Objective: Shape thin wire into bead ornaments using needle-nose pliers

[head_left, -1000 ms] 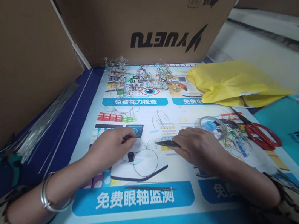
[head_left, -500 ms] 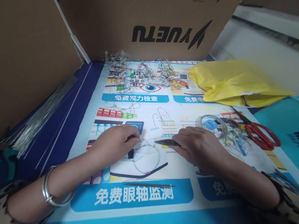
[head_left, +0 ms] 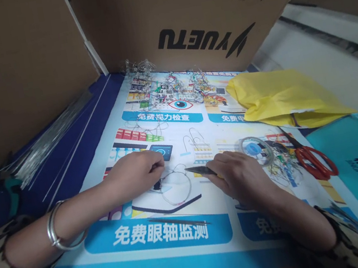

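Observation:
My left hand (head_left: 140,170) is closed, thumb and fingers pinched on a thin wire loop (head_left: 191,186). The loop spreads out to the right of the fingers, low over the printed sheet, with a small reddish part at its bottom. My right hand (head_left: 241,176) is wrapped round a pair of pliers (head_left: 200,171). Their dark, narrow jaws point left, and the tip meets or nearly meets the loop's upper right side; I cannot tell if they grip it. The handles are mostly hidden in the palm.
Tangled wire pieces (head_left: 174,86) lie at the back by the cardboard box (head_left: 199,11). A bundle of straight wires (head_left: 46,142) is on the left. To the right are a tape roll (head_left: 268,155), red-handled scissors (head_left: 316,162), a yellow bag (head_left: 282,94) and a teal bag (head_left: 342,148).
My left hand has shifted slightly left, and the wire loop has altered a little in shape. My right hand and the pliers stay almost where they were.

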Demonstrator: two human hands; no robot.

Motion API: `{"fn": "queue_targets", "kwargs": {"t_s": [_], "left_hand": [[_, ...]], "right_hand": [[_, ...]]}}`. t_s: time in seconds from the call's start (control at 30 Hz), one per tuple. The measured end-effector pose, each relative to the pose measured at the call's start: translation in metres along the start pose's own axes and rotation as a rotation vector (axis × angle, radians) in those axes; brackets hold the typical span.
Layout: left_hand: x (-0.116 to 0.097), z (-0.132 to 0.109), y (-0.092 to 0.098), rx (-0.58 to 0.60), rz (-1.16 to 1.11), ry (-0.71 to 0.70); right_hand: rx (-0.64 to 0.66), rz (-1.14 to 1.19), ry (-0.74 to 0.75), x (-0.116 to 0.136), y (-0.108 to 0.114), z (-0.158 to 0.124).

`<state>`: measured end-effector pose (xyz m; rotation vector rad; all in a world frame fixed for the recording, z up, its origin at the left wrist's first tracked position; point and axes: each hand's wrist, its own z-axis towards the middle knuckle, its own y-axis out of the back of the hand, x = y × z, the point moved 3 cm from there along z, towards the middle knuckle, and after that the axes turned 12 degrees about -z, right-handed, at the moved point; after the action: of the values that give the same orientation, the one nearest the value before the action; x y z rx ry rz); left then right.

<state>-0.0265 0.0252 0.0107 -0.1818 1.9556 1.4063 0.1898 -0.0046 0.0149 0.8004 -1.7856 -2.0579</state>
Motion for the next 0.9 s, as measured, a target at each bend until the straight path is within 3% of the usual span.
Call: {"fn": "queue_targets", "kwargs": {"t_s": [0.3,0.47,0.67,0.9], "left_hand": [[-0.004,-0.007,0.009,0.103,0.136,-0.014],[-0.013,-0.003,0.015,0.057,0.075,-0.081],[-0.027,0.012,0.004,0.034,-0.041,-0.219],[-0.026,0.015,-0.007,0.016,-0.074,-0.275]], "right_hand": [[0.024,0.000,-0.011,-0.001,0.000,0.001],[0.016,-0.019,-0.008,-0.001,0.000,0.003],[0.014,-0.014,-0.008,-0.001,-0.001,0.003],[-0.002,-0.028,-0.008,-0.001,-0.003,0.004]]}}
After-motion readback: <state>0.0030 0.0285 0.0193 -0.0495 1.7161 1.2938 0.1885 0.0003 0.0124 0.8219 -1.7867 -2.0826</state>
